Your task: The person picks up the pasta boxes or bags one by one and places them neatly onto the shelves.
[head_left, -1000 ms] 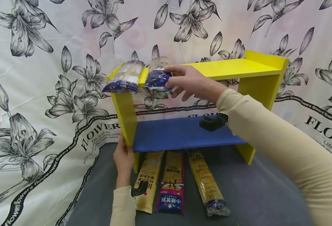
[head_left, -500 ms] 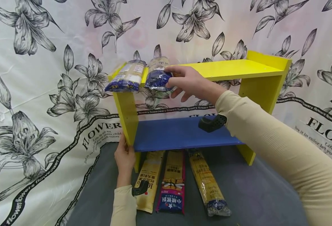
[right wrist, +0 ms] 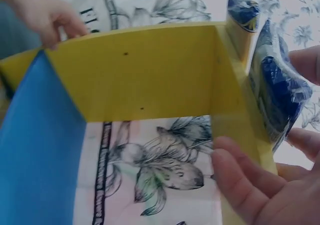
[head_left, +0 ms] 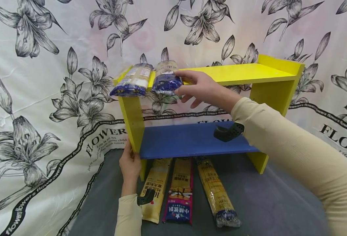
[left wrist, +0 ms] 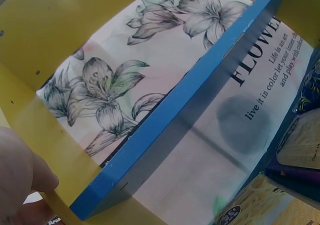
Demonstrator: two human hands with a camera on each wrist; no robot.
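My right hand [head_left: 206, 88] is at the bottom end of a clear, blue-ended pasta packet [head_left: 167, 78] on the yellow top board, its fingertips at the packet's right edge. In the right wrist view, its fingers are spread on both sides of the packet's blue end [right wrist: 280, 85], not closed round it. A similar packet [head_left: 135, 80] lies to the left, its end jutting over the front edge. My left hand [head_left: 130, 165] holds the left side panel of the yellow and blue shelf [head_left: 132, 124], near the blue board's level; its far fingers are hidden behind the panel.
Below the blue board [head_left: 188, 139], several pasta packets lie on the grey tabletop [head_left: 268, 203]: a yellow one [head_left: 154, 209], a pink and blue one [head_left: 177, 206], and a slanted one [head_left: 216, 193]. Flower-printed cloth [head_left: 43, 98] hangs behind. The top board has a raised right end [head_left: 279, 64].
My right hand has drawn slightly right and down, uncovering more of the packet's blue end. Both packets on top and my left hand stay nearly in place.
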